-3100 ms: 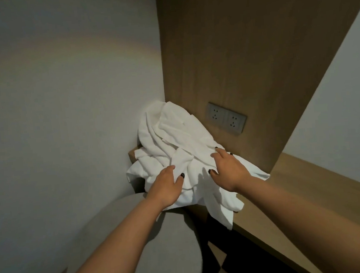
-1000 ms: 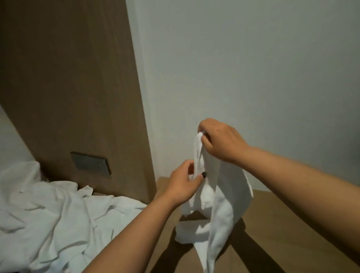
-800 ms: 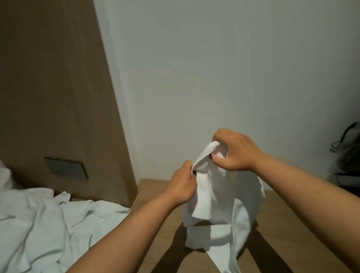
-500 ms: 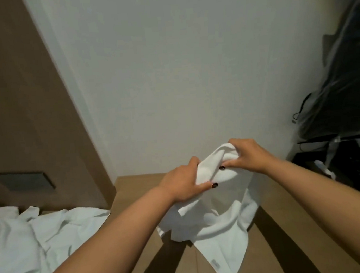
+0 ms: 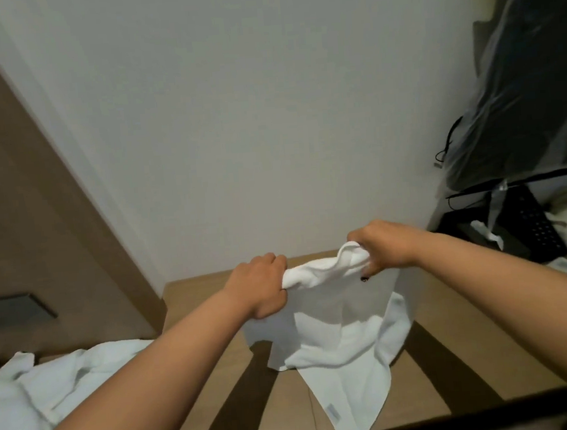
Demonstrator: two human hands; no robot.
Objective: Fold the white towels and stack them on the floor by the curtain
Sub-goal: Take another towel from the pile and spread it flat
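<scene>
**White towel held taut between two hands above the wooden counter**

Nearest the camera, two bare forearms reach forward over a wooden counter (image 5: 217,383), casting dark shadows on its surface. At the lower left, a heap of crumpled white towels (image 5: 51,379) lies on the counter beside the left forearm.

Further out, the left hand (image 5: 261,289) has its fingers curled tight round one bunched end of a white towel (image 5: 339,339). The right hand (image 5: 383,246) grips the other end, fingers and thumb closed over a gathered fold of cloth. Between the two hands the top edge of the towel runs as a short rolled band. The rest of it hangs down and spreads on the counter, with one corner trailing toward the near edge; a small label shows near that corner.

Beyond the hands, a plain pale wall (image 5: 250,115) rises from the back of the counter. To the left stands a brown wooden panel (image 5: 20,201) with a dark socket plate (image 5: 11,309) set into it. At the far right, a dark object wrapped in clear plastic (image 5: 529,76) stands above a black device (image 5: 514,230).
</scene>
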